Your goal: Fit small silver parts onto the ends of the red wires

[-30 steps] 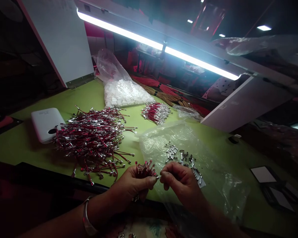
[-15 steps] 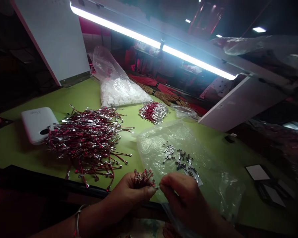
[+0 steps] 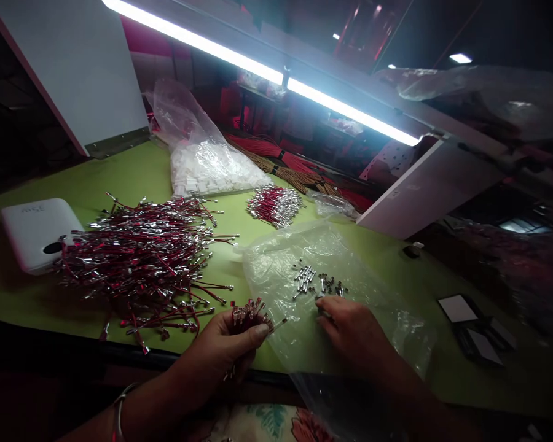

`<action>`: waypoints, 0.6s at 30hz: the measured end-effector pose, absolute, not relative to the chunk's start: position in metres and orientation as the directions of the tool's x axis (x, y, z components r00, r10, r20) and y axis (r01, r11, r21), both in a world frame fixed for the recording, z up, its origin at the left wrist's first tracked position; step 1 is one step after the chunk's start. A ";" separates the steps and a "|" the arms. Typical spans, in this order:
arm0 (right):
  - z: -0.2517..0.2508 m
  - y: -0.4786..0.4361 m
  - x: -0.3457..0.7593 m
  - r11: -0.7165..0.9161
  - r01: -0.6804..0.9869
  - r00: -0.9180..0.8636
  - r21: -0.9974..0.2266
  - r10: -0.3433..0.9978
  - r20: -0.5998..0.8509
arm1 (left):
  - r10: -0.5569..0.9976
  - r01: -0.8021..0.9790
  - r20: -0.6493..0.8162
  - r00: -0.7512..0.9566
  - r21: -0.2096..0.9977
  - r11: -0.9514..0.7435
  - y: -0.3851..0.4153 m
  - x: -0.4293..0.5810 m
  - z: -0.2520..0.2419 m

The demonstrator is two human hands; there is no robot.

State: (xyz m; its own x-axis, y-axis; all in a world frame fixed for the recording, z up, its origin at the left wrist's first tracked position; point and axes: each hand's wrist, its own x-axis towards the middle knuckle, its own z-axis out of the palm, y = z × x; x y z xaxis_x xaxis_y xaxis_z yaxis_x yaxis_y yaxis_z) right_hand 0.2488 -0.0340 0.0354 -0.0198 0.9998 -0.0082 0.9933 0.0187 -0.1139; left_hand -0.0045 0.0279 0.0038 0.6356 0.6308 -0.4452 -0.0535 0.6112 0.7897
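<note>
My left hand (image 3: pixel 230 344) is closed around a bundle of short red wires (image 3: pixel 249 314) with metal ends, near the table's front edge. One piece sticks out to the right past my thumb. My right hand (image 3: pixel 350 325) is over the clear plastic sheet (image 3: pixel 276 270), its fingertips beside small metal parts (image 3: pixel 305 279); the fingers are bent together and whatever is between them is hidden. A large pile of red wires with metal terminals (image 3: pixel 142 245) lies to the left, and a smaller neat bunch (image 3: pixel 275 205) lies further back.
A white device (image 3: pixel 37 230) sits at the left beside the pile. Behind are a bag of white pieces (image 3: pixel 216 169), bundled red and brown wires (image 3: pixel 286 166) and a small clear bag (image 3: pixel 332 204). Dark-framed flat items (image 3: pixel 458 309) lie at the right. A lamp (image 3: pixel 350 110) hangs above.
My right hand has moved away from the bundle in my left hand, over to the small metal parts on the plastic. A piece now sticks out from the bundle. The camera view has shifted slightly.
</note>
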 end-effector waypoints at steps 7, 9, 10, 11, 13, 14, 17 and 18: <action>0.024 -0.016 0.247 0.024 0.986 -0.029 0.165 0.999 0.028 | 0.606 -0.081 -0.452 0.655 0.755 0.650 0.027 -0.004 0.004; 0.021 -0.010 0.250 0.061 0.984 -0.065 0.167 0.998 0.018 | 0.608 -0.088 -0.449 0.654 0.754 0.651 0.026 -0.004 0.006; 0.019 -0.008 0.252 0.077 0.983 -0.081 0.164 0.997 0.019 | 0.609 -0.091 -0.449 0.653 0.752 0.652 0.026 -0.004 0.006; 0.017 -0.006 0.253 0.087 0.984 -0.092 0.158 0.995 0.025 | 0.610 -0.093 -0.449 0.653 0.751 0.653 0.026 -0.004 0.006; 0.014 -0.007 0.257 0.092 0.987 -0.100 0.129 0.994 0.051 | 0.608 -0.099 -0.441 0.660 0.751 0.652 0.026 -0.005 0.005; 0.013 -0.009 0.259 0.087 0.991 -0.095 0.106 0.993 0.072 | 0.606 -0.103 -0.435 0.665 0.751 0.652 0.026 -0.005 0.004; 0.012 -0.014 0.262 0.059 0.998 -0.062 0.026 0.986 0.153 | 0.611 -0.114 -0.424 0.669 0.753 0.648 0.025 -0.005 0.003; 0.013 -0.016 0.261 0.053 0.998 -0.045 -0.038 0.982 0.186 | 0.615 -0.120 -0.426 0.664 0.751 0.649 0.025 -0.005 0.003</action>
